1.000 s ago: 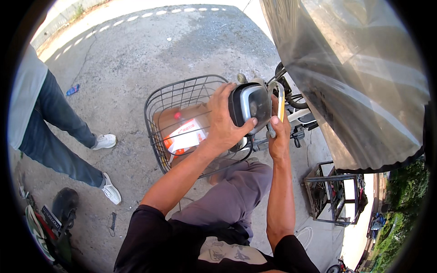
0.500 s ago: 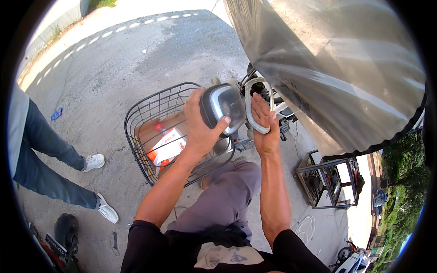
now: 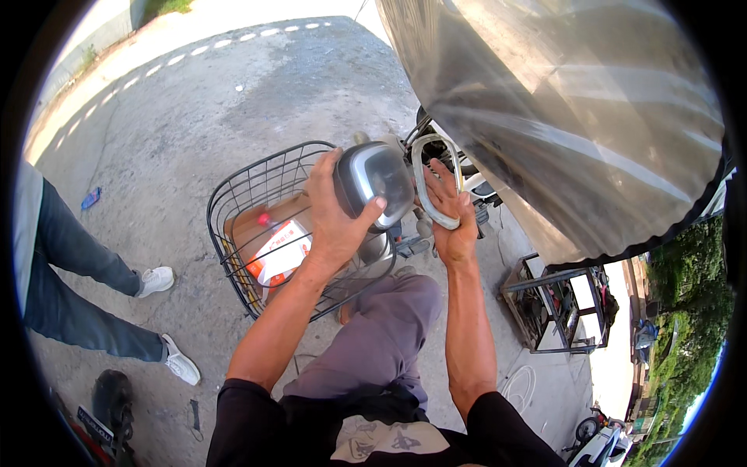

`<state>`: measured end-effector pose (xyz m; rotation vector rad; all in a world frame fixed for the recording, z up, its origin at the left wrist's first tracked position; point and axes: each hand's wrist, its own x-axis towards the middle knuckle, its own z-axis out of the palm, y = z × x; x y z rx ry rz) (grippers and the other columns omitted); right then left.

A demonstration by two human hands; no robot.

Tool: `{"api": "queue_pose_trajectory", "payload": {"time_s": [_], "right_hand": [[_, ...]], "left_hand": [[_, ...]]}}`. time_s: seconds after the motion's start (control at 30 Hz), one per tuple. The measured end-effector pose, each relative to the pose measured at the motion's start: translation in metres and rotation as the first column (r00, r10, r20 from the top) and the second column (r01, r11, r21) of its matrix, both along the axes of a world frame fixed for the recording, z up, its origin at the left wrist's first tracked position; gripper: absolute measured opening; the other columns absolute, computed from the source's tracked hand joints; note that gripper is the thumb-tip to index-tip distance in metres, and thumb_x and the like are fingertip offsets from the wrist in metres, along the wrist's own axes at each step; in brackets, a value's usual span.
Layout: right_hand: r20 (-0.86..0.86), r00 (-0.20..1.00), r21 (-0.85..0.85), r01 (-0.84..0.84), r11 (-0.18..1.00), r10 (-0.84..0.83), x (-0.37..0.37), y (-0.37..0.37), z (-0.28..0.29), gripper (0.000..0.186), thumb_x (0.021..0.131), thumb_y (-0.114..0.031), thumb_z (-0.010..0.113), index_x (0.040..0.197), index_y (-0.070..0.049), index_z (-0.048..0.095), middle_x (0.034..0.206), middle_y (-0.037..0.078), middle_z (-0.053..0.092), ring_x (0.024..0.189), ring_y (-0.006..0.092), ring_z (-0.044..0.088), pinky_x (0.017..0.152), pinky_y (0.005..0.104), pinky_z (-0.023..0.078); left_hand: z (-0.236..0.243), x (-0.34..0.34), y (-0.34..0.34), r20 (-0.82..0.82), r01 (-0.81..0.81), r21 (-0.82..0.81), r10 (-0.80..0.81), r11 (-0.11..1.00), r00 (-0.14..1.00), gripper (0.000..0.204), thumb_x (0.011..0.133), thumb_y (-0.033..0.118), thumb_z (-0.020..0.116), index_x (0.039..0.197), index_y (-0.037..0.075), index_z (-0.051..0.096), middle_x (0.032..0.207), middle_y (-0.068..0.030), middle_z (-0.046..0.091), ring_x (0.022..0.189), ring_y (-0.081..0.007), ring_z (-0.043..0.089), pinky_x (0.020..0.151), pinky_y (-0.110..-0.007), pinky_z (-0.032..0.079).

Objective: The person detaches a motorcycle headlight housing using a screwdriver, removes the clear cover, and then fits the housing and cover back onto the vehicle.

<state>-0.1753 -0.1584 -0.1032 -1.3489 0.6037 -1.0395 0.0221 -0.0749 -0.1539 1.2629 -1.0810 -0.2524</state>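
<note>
Over the front of a two-wheeler's wire basket (image 3: 226, 233), my left hand (image 3: 333, 222) grips a rounded headlight (image 3: 393, 183) with a dark body, a silver band and a smoky lens. Its thumb presses on the lens side, while the other fingers go behind the body. Just right of the headlight, my right hand (image 3: 455, 222) holds an oval, pale trim ring (image 3: 419, 175) by its lower end. The right fingers stretch up behind the ring and show through its opening. Ring and headlight are close, with a narrow gap between them.
Cardboard and a white-and-orange package (image 3: 284, 253) lie in the basket. A large clear plastic sheet (image 3: 576, 124) hangs at upper right. A metal-framed box of parts (image 3: 556, 311) and a coiled pale hose (image 3: 520, 385) sit right. Another person's legs (image 3: 85, 257) stand at left.
The view has shifted slightly, so the surroundings sit a little differently in the picture. Both hands keep their holds on the headlight and the ring, with little visible movement.
</note>
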Motion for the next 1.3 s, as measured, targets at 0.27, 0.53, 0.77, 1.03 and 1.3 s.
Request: {"api": "queue_pose_trajectory", "payload": {"time_s": [0.27,0.53,0.77,1.03,1.3], "right_hand": [[-0.507,0.799,-0.506,0.028,0.862,-0.323,0.045,0.024,0.002,0.111,0.085,-0.056,0.088,0.162,0.009,0.041,0.168,0.033,0.037,0.158,0.0449,0.036,0.129,0.0498,0.032],[-0.566,0.725,-0.572,-0.004,0.821,-0.391,0.055,0.023,0.005,0.121,0.082,-0.061,0.089,0.163,0.012,0.036,0.170,0.034,0.034,0.160,0.0473,0.033,0.130,0.0509,0.030],[-0.624,0.645,-0.584,-0.008,0.811,-0.442,0.063,0.027,0.013,0.126,0.077,-0.065,0.091,0.162,0.012,0.038,0.168,0.034,0.036,0.158,0.0481,0.034,0.129,0.0531,0.031],[-0.554,0.601,-0.754,-0.068,0.653,-0.577,0.068,0.025,-0.003,0.113,0.078,-0.048,0.090,0.159,0.010,0.039,0.164,0.033,0.037,0.146,0.0540,0.041,0.121,0.0622,0.036],[-0.680,0.604,-0.624,-0.179,0.761,-0.415,0.056,0.017,0.002,0.125,0.078,-0.048,0.091,0.166,0.010,0.025,0.170,0.035,0.027,0.158,0.0528,0.029,0.130,0.0580,0.029]], "left_hand": [[-0.007,0.000,-0.005,0.003,-0.008,-0.023,0.008,1.000,1.000,0.096,0.085,0.028,0.086,0.162,0.000,0.035,0.160,-0.0237,0.040,0.150,-0.0418,0.037,0.127,-0.053,0.029],[-0.017,0.007,-0.007,0.014,0.049,-0.076,-0.048,0.996,0.999,0.086,0.094,0.032,0.070,0.165,-0.001,0.032,0.164,-0.0256,0.035,0.154,-0.0421,0.033,0.130,-0.051,0.024],[-0.012,0.010,-0.004,-0.174,0.155,-0.089,-0.168,0.984,0.970,0.074,0.099,0.021,0.056,0.165,-0.001,0.033,0.168,-0.0245,0.032,0.156,-0.0395,0.030,0.132,-0.049,0.022],[-0.010,0.006,-0.006,-0.199,0.132,-0.053,-0.140,0.990,0.970,0.082,0.096,0.029,0.070,0.164,-0.004,0.036,0.166,-0.0250,0.035,0.156,-0.0397,0.032,0.131,-0.048,0.023],[-0.012,0.003,-0.007,-0.219,0.101,-0.056,-0.111,0.993,0.969,0.088,0.092,0.030,0.079,0.161,-0.004,0.038,0.161,-0.0257,0.041,0.153,-0.0394,0.035,0.128,-0.050,0.028]]}}
